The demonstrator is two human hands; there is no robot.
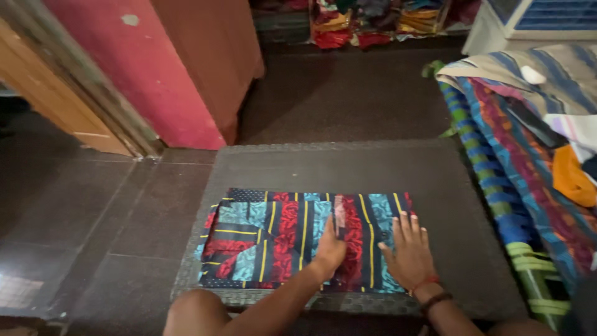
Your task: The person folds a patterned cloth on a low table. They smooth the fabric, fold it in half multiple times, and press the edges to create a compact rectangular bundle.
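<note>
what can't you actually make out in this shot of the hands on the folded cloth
- Head view: the part of the patterned folded cloth under the left hand and right hand is covered.
- The heap of fabrics at the right is cut off by the frame edge.
- The pile of clothes at the top is too far and blurred to sort.
- The mat has its near edge hidden by arms and knees.
</note>
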